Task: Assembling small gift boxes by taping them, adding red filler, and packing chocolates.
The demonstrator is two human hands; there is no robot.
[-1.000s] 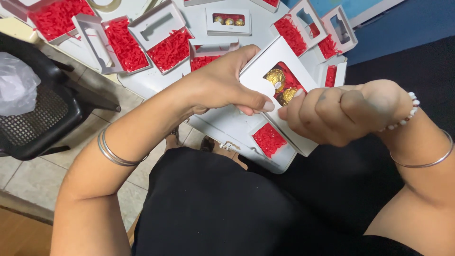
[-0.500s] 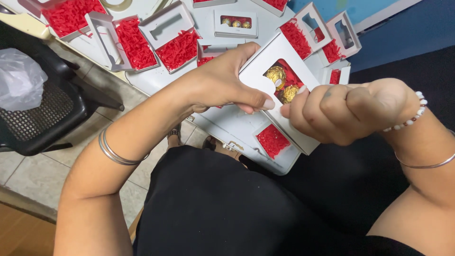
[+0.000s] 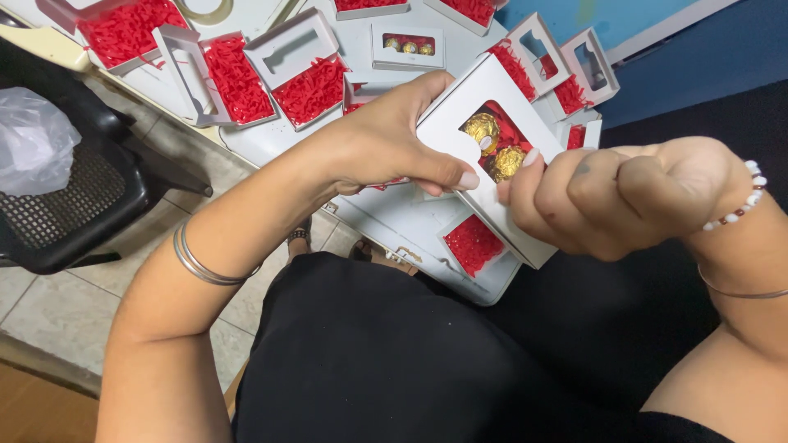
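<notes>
Small white window box (image 3: 484, 164) held up over the lap, between both hands, above the near edge of the white surface (image 3: 394, 213). Through the cut-out window: gold-foil sweets (image 3: 492, 143) bedded in red paper shred.

Left hand (image 3: 386, 139) wraps the box's left side, thumb pressed along the lower edge, fingers behind the back panel. Right hand (image 3: 624, 197) curled nearly to a fist, fingertips pinching the box's right edge near the window.

Handling, as I judge it: thin card, very light, stiff along folds but easily dented on the flat faces. The window opening is the weak part; pressure there would buckle the lid. Best held by the edges and corners, as both hands do now. Foil balls look loose in the shred and could roll if the box tips far. Card surface looks smooth, maybe a little slippery.

Around: many open boxes (image 3: 238, 78) filled with red shred lie spread on the surface, one closed box (image 3: 406, 45) with sweets among them. Black mesh chair (image 3: 66, 205) with a plastic bag (image 3: 33, 139) to the left. Bangles (image 3: 201, 262) on the left forearm, bead bracelet (image 3: 739, 205) on the right wrist.
</notes>
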